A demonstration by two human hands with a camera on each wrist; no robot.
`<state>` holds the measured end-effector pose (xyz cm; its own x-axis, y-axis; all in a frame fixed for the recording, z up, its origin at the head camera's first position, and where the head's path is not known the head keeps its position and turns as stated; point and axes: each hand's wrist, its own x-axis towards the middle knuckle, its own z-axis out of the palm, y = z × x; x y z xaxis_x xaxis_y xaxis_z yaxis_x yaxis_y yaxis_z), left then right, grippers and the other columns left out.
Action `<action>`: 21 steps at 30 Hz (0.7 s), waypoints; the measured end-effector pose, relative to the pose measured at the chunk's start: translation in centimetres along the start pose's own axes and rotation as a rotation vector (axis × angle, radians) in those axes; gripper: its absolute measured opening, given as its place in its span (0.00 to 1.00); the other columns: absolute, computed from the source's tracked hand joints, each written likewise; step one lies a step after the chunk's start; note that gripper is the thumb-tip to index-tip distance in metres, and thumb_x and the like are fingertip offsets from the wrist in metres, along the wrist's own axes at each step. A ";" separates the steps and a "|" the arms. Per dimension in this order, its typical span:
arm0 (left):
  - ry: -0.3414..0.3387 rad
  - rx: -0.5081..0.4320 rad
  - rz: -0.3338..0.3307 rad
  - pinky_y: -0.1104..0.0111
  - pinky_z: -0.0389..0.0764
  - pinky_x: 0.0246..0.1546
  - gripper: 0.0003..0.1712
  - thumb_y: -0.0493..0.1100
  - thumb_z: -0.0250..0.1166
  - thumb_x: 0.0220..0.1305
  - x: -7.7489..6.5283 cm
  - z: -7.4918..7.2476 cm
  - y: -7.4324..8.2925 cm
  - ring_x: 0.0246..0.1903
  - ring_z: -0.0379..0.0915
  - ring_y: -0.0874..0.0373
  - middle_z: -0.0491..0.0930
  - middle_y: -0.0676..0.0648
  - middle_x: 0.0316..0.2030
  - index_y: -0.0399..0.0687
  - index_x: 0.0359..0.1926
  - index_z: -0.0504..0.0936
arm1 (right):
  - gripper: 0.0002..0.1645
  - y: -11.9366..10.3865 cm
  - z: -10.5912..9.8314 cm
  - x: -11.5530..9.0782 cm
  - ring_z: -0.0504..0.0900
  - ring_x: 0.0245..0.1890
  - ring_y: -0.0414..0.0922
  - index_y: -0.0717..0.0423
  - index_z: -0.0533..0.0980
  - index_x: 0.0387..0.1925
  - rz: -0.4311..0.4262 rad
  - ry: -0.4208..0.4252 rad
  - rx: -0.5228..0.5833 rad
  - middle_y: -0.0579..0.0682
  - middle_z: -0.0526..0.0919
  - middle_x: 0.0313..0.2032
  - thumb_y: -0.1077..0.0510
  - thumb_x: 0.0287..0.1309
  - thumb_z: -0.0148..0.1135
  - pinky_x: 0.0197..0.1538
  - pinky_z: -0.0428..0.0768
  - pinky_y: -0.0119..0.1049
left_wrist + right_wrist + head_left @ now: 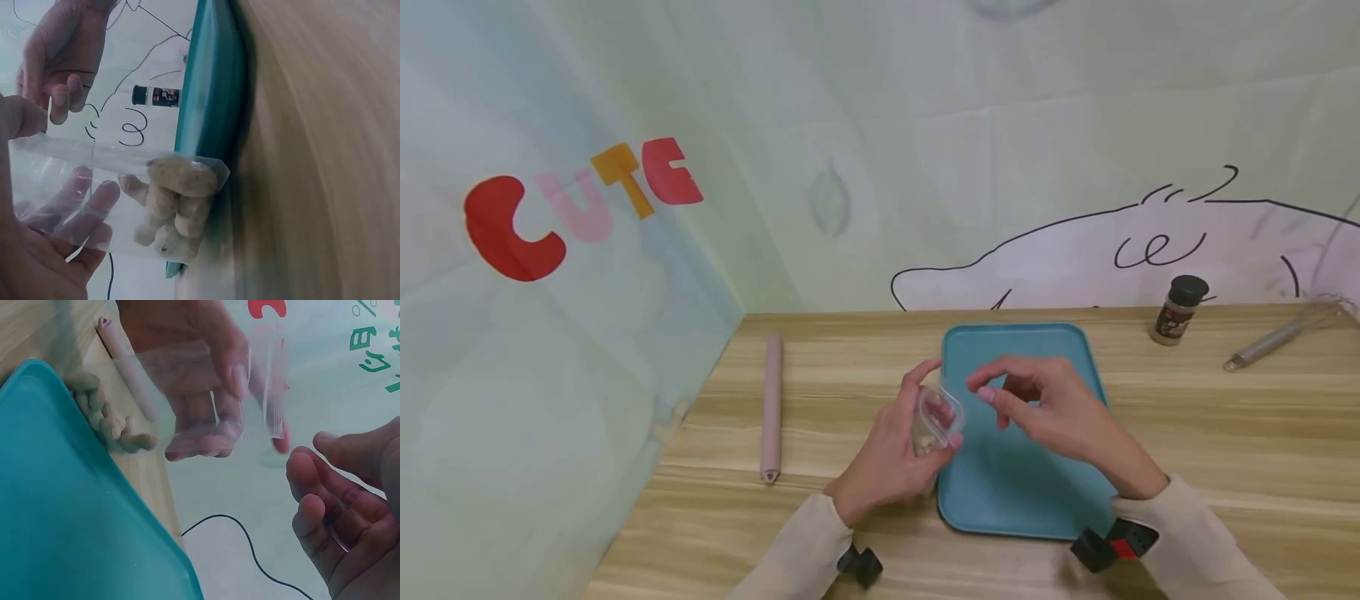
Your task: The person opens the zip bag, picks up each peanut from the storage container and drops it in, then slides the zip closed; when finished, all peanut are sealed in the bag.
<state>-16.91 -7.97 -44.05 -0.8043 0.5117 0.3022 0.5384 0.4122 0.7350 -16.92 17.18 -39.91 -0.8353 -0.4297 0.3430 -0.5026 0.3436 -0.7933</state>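
Note:
My left hand (891, 450) grips a clear zip-top bag (936, 417) from its left side, with the bag's mouth spread apart. At the bag's bottom lie several peanuts in their shells (181, 206), seen in the left wrist view. My right hand (1052, 408) hovers over the tray, just right of the bag's mouth. Its fingers (337, 500) are loosely bent and hold nothing in the right wrist view. Below the hands is a teal rectangular tray (1022, 504); the bag hangs by its left edge.
A pink rod-shaped rolling pin (772, 408) lies on the wooden table (700, 517) at the left. Toward the back right stand a black-capped spice jar (1177, 312) and a metal whisk (1273, 342) lying flat. A printed cloth (850, 150) hangs behind the table.

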 end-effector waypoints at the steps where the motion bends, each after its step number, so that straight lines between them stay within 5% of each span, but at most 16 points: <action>1: -0.006 -0.013 0.008 0.53 0.80 0.64 0.53 0.45 0.69 0.67 0.0 0.0 0.1 0.51 0.80 0.61 0.83 0.53 0.47 0.64 0.83 0.46 | 0.11 0.0 -0.1 0.0 0.82 0.24 0.38 0.50 0.86 0.53 -0.006 0.006 0.004 0.41 0.85 0.26 0.62 0.74 0.64 0.26 0.75 0.33; 11: -0.149 -0.132 0.101 0.53 0.75 0.70 0.62 0.43 0.70 0.67 0.8 -0.1 1.0 0.52 0.82 0.63 0.87 0.49 0.48 0.59 0.84 0.33 | 0.14 0.5 -0.5 0.1 0.83 0.25 0.40 0.54 0.85 0.54 -0.071 -0.006 0.050 0.49 0.89 0.39 0.67 0.72 0.64 0.25 0.76 0.32; 21: -0.244 -0.354 0.113 0.60 0.78 0.66 0.60 0.46 0.67 0.71 1.5 -0.1 1.6 0.51 0.82 0.62 0.86 0.42 0.46 0.68 0.84 0.32 | 0.20 0.4 -0.6 0.1 0.84 0.24 0.47 0.59 0.87 0.50 -0.116 -0.028 0.096 0.52 0.89 0.34 0.77 0.64 0.61 0.24 0.77 0.32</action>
<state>-17.30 -6.62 -42.37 -0.6395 0.7192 0.2717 0.4658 0.0813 0.8811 -17.40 17.81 -39.89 -0.7657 -0.4857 0.4216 -0.5703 0.2097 -0.7942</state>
